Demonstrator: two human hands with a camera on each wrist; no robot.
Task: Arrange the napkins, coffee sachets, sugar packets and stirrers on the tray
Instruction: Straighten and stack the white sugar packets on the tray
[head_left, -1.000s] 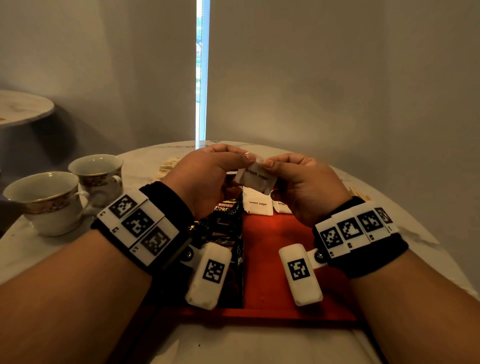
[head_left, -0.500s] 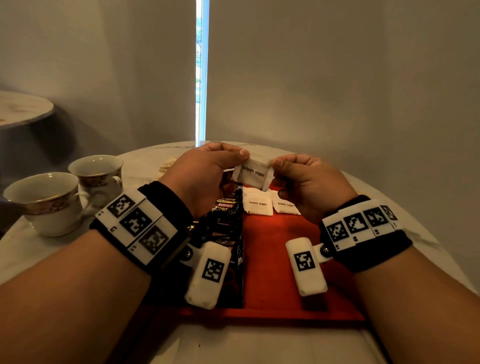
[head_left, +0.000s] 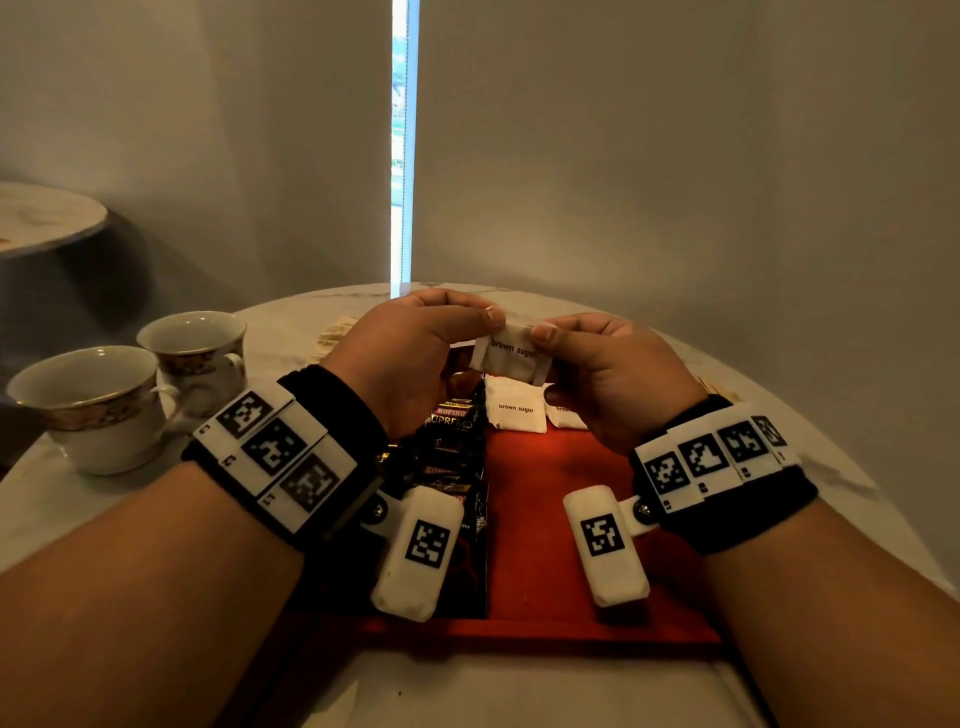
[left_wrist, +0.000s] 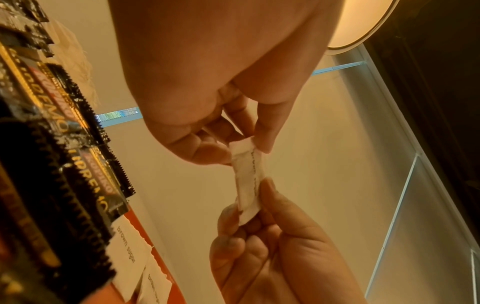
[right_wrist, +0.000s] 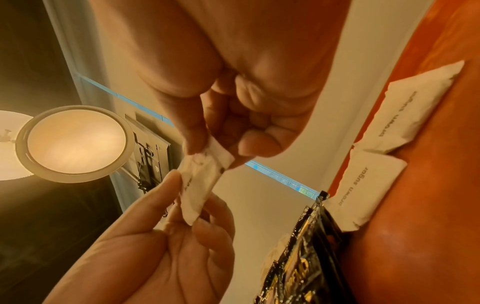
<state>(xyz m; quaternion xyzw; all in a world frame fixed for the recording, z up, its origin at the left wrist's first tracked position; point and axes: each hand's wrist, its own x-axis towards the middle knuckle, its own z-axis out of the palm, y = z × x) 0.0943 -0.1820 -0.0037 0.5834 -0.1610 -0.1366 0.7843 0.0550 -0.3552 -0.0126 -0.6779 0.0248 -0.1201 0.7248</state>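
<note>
Both hands are raised above the far end of the tray, sharing one white sachet printed "brown sugar" (head_left: 511, 353). The left hand (head_left: 410, 353) pinches the packet's left end between thumb and fingertips; the right hand (head_left: 615, 379) pinches the opposite end the same way, its other fingers curled into the palm. From the wrist views the sachet (left_wrist: 248, 181) hangs stretched between the two pinches, clear of everything below.

Under it, flat on the red tray (head_left: 561, 467), lie two more "brown sugar" packets (head_left: 516, 410) side by side near the far edge, their corners just overlapping in the right wrist view. Left of them runs a row of black coffee sachets (head_left: 449, 447) along the tray's left side, overlapping one another, reading "KOPIKO" and part of a word, "UPREMO".

The tray sits on a round pale marble table (head_left: 519, 686). On its left stand two white teacups with patterned gold bands (head_left: 98, 410), close together. Beyond the left hand lies something pale and crumpled, too hidden to name.
</note>
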